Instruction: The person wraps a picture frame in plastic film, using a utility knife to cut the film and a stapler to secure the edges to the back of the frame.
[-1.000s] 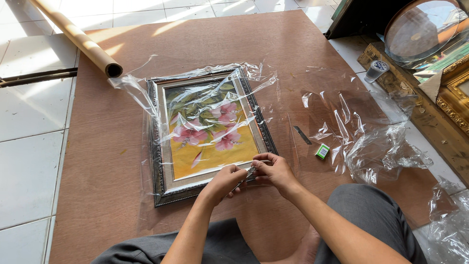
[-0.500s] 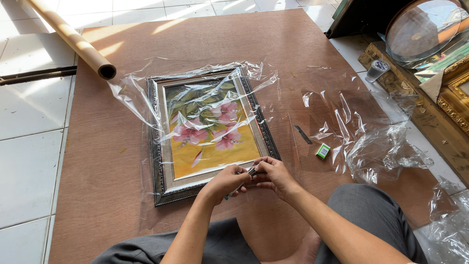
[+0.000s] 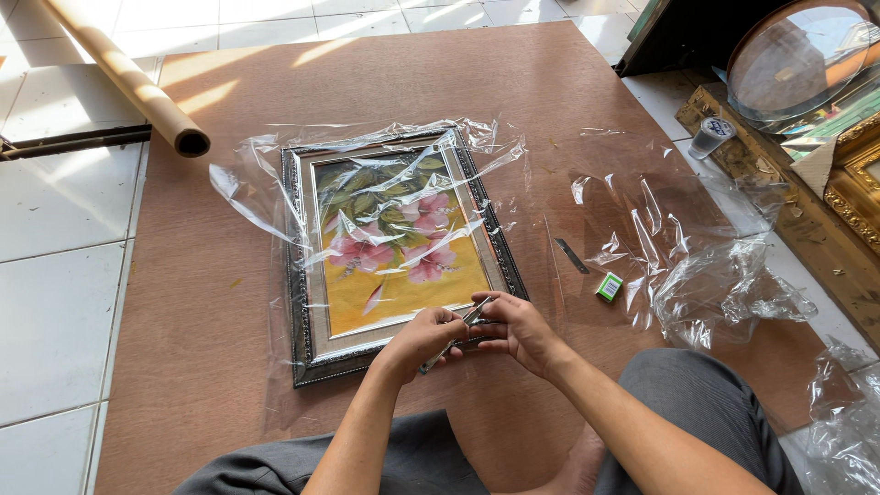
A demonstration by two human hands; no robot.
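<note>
On the board (image 3: 229, 367), the framed picture (image 3: 394, 247) lies under both hands (image 3: 472, 332).

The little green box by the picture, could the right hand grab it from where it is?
Probably yes. The little green box lies on bare board just right of the right hand, nothing between them, though that hand now holds a thin tool.

A framing workshop: ornate gilt frames (image 3: 857, 197), plastic wrap (image 3: 724, 289), floor board (image 3: 220, 357).
</note>
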